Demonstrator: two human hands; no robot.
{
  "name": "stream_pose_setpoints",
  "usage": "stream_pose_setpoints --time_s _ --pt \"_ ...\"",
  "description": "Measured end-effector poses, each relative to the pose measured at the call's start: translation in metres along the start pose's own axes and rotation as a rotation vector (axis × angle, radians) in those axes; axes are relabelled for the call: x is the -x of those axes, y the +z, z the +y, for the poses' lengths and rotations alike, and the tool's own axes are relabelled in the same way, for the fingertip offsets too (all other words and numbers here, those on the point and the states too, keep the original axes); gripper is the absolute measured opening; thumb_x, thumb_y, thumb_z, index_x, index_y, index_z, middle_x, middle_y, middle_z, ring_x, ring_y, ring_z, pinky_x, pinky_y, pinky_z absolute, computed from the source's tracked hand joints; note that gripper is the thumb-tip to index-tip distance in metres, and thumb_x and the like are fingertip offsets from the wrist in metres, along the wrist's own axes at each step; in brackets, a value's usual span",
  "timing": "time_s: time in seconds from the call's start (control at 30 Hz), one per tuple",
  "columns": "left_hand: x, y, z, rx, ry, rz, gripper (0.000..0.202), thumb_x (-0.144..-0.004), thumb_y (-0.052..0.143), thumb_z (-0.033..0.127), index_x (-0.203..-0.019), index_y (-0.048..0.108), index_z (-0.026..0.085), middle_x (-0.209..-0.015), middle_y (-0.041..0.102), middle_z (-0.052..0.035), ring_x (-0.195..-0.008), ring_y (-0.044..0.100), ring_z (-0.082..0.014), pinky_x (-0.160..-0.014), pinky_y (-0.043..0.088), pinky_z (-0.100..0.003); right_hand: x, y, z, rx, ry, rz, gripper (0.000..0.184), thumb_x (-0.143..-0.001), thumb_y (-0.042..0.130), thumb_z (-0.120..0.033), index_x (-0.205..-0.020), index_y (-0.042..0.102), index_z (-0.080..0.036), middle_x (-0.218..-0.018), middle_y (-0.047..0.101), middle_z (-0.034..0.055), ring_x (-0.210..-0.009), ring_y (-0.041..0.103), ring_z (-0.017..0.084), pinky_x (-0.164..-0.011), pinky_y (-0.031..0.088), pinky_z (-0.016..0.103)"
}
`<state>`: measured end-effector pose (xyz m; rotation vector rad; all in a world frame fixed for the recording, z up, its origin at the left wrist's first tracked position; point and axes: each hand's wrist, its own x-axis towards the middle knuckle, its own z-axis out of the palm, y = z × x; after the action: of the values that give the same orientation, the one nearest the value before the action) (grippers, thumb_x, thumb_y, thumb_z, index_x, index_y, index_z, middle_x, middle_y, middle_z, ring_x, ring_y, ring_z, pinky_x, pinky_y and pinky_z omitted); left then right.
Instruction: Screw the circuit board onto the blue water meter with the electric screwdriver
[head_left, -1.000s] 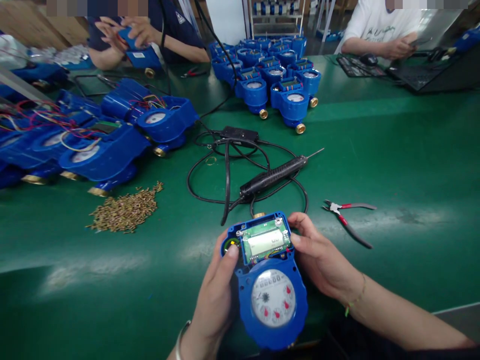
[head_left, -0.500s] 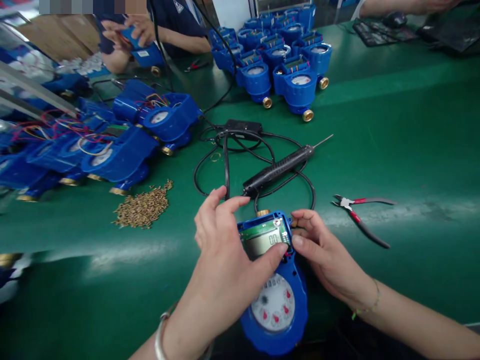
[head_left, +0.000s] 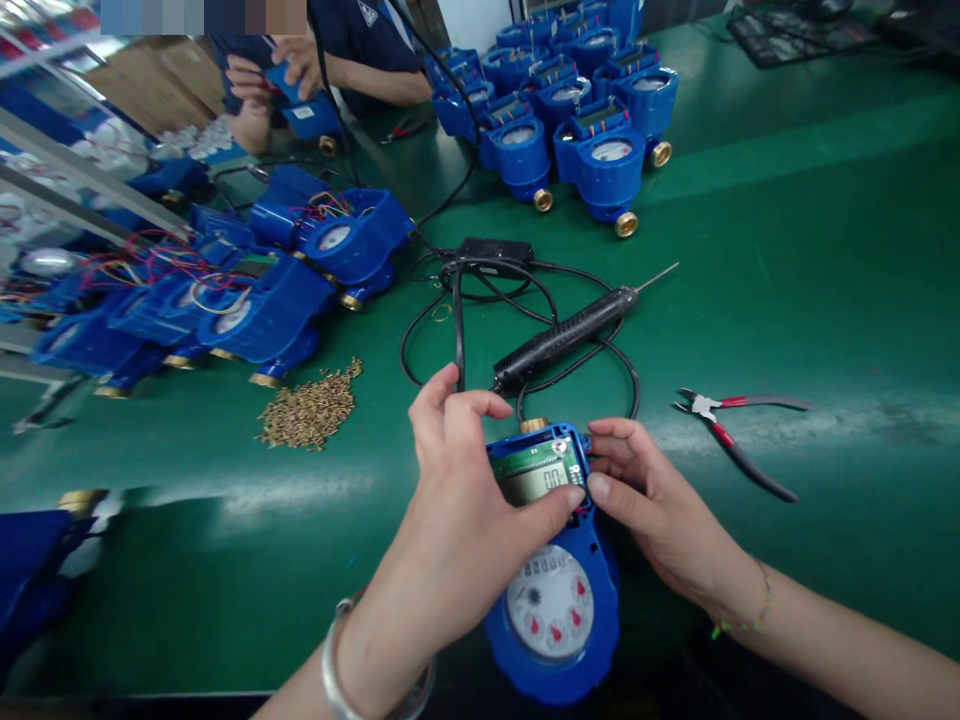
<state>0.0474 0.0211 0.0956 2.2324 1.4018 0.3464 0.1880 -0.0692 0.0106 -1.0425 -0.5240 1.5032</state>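
1. Pressing on the display board, the left hand is laid across the blue water meter, thumb pinned at the board's edge, fingers loosely curled.
2. Steadying from 3 o'clock, the right hand is cupped against the meter's side.
3. At 12 o'clock an electric screwdriver is parked; at 2 o'clock, cutters; at 10 o'clock, screws. Open green table is left rightward.

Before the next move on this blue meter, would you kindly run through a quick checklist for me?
1. Water meter steadied: ok, right hand grips its side.
2. Left hand on the display board: ok, thumb on its edge.
3. Display lit: ok, digits show.
4. Board fully seated: cannot tell.
5. Electric screwdriver nearby: ok, just behind the meter.
6. Screws to hand: ok, heaped on the left.
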Motion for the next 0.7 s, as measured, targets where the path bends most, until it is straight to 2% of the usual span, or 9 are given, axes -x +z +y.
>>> stream_pose_setpoints --time_s 0.17,0.33,0.47,0.6,0.63,0.7 --pt "0.001 -0.001 0.002 0.000 0.019 -0.035 0.057 -0.064 0.078 0.034 -0.102 0.037 0.024 -0.141 0.022 -0.0162 -0.146 0.013 -0.0350 -0.110 0.030 -0.058 0.003 0.001 0.001 0.001 0.013 0.020 0.044 -0.084 0.072 -0.042 -0.117 0.045 -0.030 -0.104 0.056 -0.0011 -0.098 0.050 0.016 -0.087 0.039 0.031" --pt "-0.001 0.002 0.005 0.031 0.018 -0.054 0.056 -0.064 0.078 0.034 -0.102 0.037 0.024 -0.141 0.021 -0.0158 -0.146 0.012 -0.0343 -0.111 0.030 -0.058 0.005 -0.001 -0.002 -0.089 0.057 0.031 0.046 -0.081 0.074 -0.040 -0.114 0.044 -0.030 -0.101 0.056 -0.0023 -0.095 0.051 0.015 -0.086 0.039 0.030" --pt "0.002 0.002 0.008 0.114 -0.007 -0.044 0.055 -0.064 0.078 0.030 -0.103 0.040 0.023 -0.145 0.018 -0.0158 -0.146 0.012 -0.0357 -0.111 0.031 -0.056 0.008 0.003 0.001 -0.128 0.096 0.048 0.049 -0.081 0.074 -0.043 -0.116 0.042 -0.030 -0.109 0.058 -0.0005 -0.101 0.054 0.017 -0.089 0.041 0.031" --pt "0.014 -0.002 0.009 0.252 -0.053 -0.039 0.060 -0.059 0.084 0.033 -0.107 0.048 0.023 -0.152 0.013 -0.0146 -0.146 0.013 -0.0398 -0.110 0.034 -0.056 0.015 0.003 0.023 -0.213 0.179 0.078 0.062 -0.079 0.072 -0.051 -0.128 0.037 -0.035 -0.130 0.055 0.0050 -0.111 0.058 0.026 -0.089 0.048 0.039" --pt "0.018 -0.004 0.008 0.292 -0.073 -0.045 0.066 -0.056 0.086 0.036 -0.109 0.050 0.023 -0.153 0.010 -0.0145 -0.145 0.013 -0.0415 -0.110 0.034 -0.057 0.016 -0.001 0.031 -0.222 0.190 0.108 0.067 -0.078 0.070 -0.055 -0.131 0.035 -0.037 -0.131 0.056 0.0060 -0.112 0.059 0.028 -0.087 0.050 0.042" --pt "0.025 -0.009 0.004 0.390 -0.117 -0.058 0.078 -0.049 0.090 0.043 -0.115 0.053 0.023 -0.155 0.004 -0.0143 -0.145 0.013 -0.0448 -0.109 0.035 -0.059 0.012 -0.014 0.048 -0.163 0.167 0.155 0.079 -0.072 0.071 -0.062 -0.136 0.029 -0.040 -0.120 0.063 0.0068 -0.108 0.062 0.033 -0.082 0.053 0.048"
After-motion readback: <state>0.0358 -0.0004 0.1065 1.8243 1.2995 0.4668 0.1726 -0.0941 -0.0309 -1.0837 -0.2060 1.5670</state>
